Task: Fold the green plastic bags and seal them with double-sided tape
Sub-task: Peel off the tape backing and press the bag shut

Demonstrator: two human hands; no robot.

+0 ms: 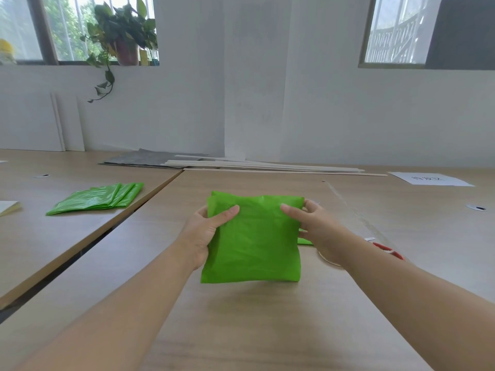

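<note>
A folded green plastic bag (254, 239), roughly square, is held up just above the wooden table (241, 317). My left hand (206, 231) grips its left edge with the thumb on the front. My right hand (310, 223) grips the upper right edge the same way. A pile of several flat green bags (99, 199) lies on the neighbouring table at the left. A tape roll (328, 259) shows partly behind my right wrist, and a strip of green plastic (305, 241) pokes out beside it.
Red-handled scissors (388, 249) lie right of my right forearm. Wooden slats (267, 166) and a grey sheet (150, 159) lie along the far wall. A printed paper (428, 179) sits at the far right. A dark gap (80, 253) separates the two tables.
</note>
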